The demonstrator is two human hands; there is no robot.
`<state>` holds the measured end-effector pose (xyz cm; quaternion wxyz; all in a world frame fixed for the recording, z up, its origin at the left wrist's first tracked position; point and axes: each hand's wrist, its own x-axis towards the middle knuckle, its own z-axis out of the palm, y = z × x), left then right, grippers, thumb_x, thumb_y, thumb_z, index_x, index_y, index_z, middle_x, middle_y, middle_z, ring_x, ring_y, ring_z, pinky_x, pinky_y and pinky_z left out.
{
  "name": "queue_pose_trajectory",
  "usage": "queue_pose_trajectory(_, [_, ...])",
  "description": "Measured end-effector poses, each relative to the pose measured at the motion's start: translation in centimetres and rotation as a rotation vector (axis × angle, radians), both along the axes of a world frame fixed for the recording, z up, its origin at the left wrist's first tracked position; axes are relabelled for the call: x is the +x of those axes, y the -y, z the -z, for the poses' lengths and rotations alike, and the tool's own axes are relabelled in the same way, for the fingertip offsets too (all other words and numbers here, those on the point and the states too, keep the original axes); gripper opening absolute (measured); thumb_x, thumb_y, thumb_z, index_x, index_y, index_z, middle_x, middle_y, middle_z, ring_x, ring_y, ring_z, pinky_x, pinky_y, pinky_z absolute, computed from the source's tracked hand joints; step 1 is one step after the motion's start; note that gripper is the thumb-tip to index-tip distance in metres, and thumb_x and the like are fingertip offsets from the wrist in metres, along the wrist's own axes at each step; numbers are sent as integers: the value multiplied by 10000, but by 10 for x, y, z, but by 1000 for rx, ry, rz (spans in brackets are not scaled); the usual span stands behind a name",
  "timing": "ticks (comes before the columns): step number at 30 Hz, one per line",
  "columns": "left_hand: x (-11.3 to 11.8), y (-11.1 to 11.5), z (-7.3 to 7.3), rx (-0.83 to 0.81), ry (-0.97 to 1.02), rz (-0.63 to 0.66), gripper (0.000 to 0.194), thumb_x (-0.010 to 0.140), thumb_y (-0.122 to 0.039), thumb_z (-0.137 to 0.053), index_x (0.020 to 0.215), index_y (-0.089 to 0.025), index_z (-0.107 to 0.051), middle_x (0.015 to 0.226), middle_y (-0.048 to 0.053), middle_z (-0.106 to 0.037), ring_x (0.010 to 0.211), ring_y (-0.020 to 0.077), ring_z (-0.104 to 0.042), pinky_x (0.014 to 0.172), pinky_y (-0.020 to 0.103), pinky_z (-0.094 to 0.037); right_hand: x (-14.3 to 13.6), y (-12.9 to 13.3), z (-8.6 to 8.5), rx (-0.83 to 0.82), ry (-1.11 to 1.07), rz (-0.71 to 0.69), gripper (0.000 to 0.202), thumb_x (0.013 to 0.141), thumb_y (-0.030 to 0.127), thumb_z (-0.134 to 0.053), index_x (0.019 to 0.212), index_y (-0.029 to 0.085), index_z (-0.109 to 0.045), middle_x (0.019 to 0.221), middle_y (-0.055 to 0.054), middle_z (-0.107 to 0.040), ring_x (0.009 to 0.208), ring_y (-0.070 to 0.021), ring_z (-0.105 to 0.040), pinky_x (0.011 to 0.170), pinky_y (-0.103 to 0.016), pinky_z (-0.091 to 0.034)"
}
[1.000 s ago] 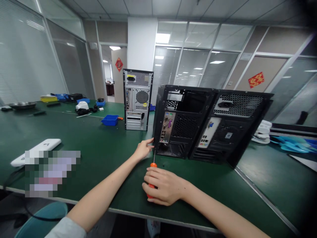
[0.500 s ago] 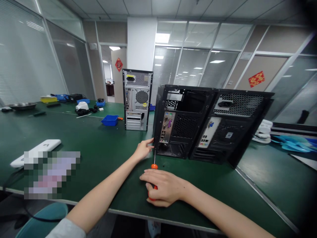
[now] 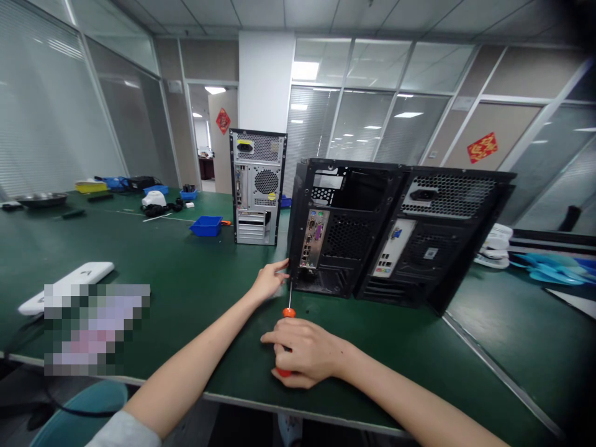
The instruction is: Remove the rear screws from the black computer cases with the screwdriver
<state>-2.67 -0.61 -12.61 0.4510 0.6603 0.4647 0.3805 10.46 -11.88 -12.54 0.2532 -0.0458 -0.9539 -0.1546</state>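
Observation:
A screwdriver [image 3: 289, 312] with an orange handle is in my right hand [image 3: 305, 352], its fingers curled round the handle. Its thin shaft points away from me, the tip at the lower left rear corner of a black computer case [image 3: 351, 236]. Whether a screw is under the tip I cannot make out. My left hand [image 3: 270, 280] lies against that same edge, index finger stretched out and touching the case just above the tip; its other fingers are partly hidden. The case stands upright, with its back panel, ports and a vacant power-supply bay facing me.
A second black case [image 3: 433, 248] leans close on the right. Behind stands a silver-backed computer tower [image 3: 259, 192], with a blue tray [image 3: 207, 226] left of it. A white power strip [image 3: 69, 285] and a blurred flat object [image 3: 100, 332] lie on the green table [image 3: 177, 261].
My right hand has turned slightly round the screwdriver handle, its fingers shifting a little to the left. My left hand and the case keep their places.

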Motion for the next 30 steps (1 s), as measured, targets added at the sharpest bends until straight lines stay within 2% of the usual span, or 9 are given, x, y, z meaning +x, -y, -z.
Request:
queue_pose_trajectory(4, [0, 0, -1, -4, -5, 1, 598, 798, 11, -452, 1373, -148, -500, 1384, 86, -549, 1043, 211, -679, 828, 291, -563, 1, 0, -3, 12, -93, 15, 207, 845, 357, -501, 708, 207, -540, 1074, -55, -693, 733, -129, -545, 698, -257, -453])
queue_pose_trajectory(7, [1, 0, -1, -11, 3, 0, 596, 801, 14, -450, 1372, -152, -500, 1390, 83, -543, 1045, 206, -679, 818, 281, -567, 2, 2, -5, 22, -43, 48, 221, 869, 352, -450, 895, 199, -606, 1131, -61, -679, 724, -131, -536, 690, -273, -439])
queue_pose_trajectory(9, [1, 1, -1, -19, 10, -5, 594, 803, 11, -458, 1369, -163, -505, 1391, 76, -543, 1049, 203, -677, 816, 273, -567, 2, 3, -7, 24, 7, 61, 284, 877, 347, -423, 1043, 202, -602, 1134, -67, -670, 724, -134, -530, 688, -287, -425])
queue_pose_trajectory(11, [1, 1, -2, -22, 11, -9, 589, 807, 8, -459, 1367, -166, -506, 1390, 76, -543, 1048, 203, -679, 820, 275, -567, 1, 4, -6, 9, 38, 65, 313, 880, 343, -421, 1107, 207, -587, 1104, -63, -667, 726, -136, -520, 692, -292, -412])
queue_pose_trajectory(15, [1, 0, 0, -11, 13, -11, 583, 809, 10, -448, 1359, -171, -517, 1379, 75, -553, 1030, 201, -686, 824, 284, -569, 0, 5, -2, -21, 51, 59, 239, 875, 328, -476, 1048, 217, -597, 966, -32, -651, 724, -133, -480, 709, -290, -382])
queue_pose_trajectory(19, [2, -1, 0, -17, 24, -12, 590, 799, 6, -472, 1356, -182, -522, 1383, 70, -549, 1028, 198, -686, 817, 276, -569, 0, 3, 3, -15, 70, 61, 162, 879, 354, -506, 853, 214, -584, 792, -5, -573, 689, -128, -433, 700, -290, -354])
queue_pose_trajectory(26, [1, 1, -1, -3, -2, -6, 582, 809, 10, -453, 1363, -160, -513, 1385, 82, -545, 1031, 201, -685, 818, 274, -565, 0, 2, 1, -24, 6, 45, 203, 883, 377, -510, 775, 209, -544, 790, -4, -546, 687, -126, -406, 701, -278, -344])
queue_pose_trajectory(30, [1, -1, 0, -4, 1, -9, 599, 801, 16, -452, 1363, -183, -514, 1381, 66, -552, 1023, 194, -687, 818, 274, -565, 1, 4, 0, -33, 70, 93, 212, 875, 389, -508, 765, 209, -531, 779, -8, -532, 686, -131, -397, 698, -288, -340])
